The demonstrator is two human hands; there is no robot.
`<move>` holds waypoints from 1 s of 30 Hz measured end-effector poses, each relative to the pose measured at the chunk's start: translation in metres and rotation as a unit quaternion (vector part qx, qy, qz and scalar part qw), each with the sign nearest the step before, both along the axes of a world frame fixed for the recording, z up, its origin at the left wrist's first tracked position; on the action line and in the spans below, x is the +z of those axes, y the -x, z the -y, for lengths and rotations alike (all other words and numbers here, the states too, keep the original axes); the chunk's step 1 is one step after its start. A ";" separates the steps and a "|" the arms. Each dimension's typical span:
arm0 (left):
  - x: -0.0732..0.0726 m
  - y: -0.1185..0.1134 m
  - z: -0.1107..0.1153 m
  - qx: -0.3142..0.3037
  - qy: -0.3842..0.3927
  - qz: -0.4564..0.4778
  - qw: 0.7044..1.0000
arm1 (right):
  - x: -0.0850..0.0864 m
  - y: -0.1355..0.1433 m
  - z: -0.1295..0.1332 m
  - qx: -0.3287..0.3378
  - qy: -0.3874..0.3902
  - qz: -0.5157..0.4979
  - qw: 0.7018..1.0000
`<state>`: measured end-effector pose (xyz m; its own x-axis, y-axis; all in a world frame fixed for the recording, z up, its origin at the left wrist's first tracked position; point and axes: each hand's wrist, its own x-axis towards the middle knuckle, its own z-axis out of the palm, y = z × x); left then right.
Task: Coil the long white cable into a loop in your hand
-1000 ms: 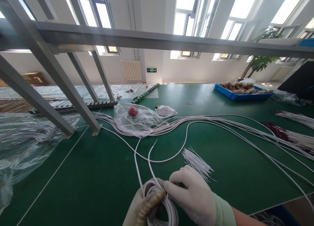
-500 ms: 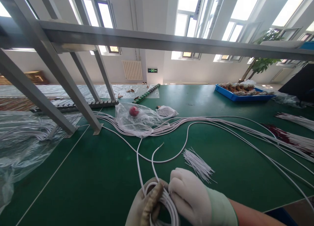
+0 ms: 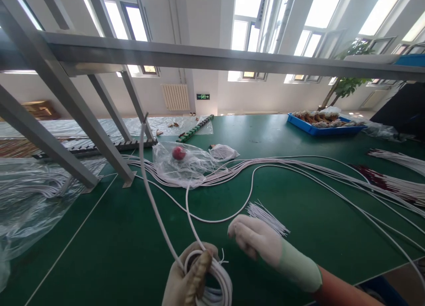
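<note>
Gloved fingers of the left hand [image 3: 186, 281] clamp a coil of white cable [image 3: 212, 279] low over the green workbench [image 3: 99, 244], thumb pressed across the loops, apparently to stop them springing apart. One free end of the cable arcs up and away from the coil towards the grey steel frame [image 3: 83, 120]. The right hand [image 3: 254, 237] hovers just beside the coil, fingers loosely curled and holding nothing. Beyond it lies a fan of short white wires [image 3: 267, 217], then a crumpled plastic bag [image 3: 182, 164] with something red inside, long cable runs [image 3: 299, 168], and a blue tray [image 3: 323, 124] at the far edge.
</note>
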<state>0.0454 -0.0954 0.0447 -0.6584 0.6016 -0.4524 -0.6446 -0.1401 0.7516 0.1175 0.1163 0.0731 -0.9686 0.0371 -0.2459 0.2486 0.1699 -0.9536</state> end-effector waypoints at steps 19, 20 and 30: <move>-0.001 -0.005 -0.007 -0.034 0.052 -0.059 0.996 | 0.001 0.004 0.020 0.089 0.081 0.143 0.982; -0.003 -0.002 -0.006 -0.034 0.029 -0.034 0.998 | 0.000 0.003 0.017 0.066 0.075 0.111 0.989; 0.002 -0.006 -0.001 -0.003 -0.037 0.010 0.999 | -0.020 0.001 0.001 0.104 -0.302 -0.383 0.866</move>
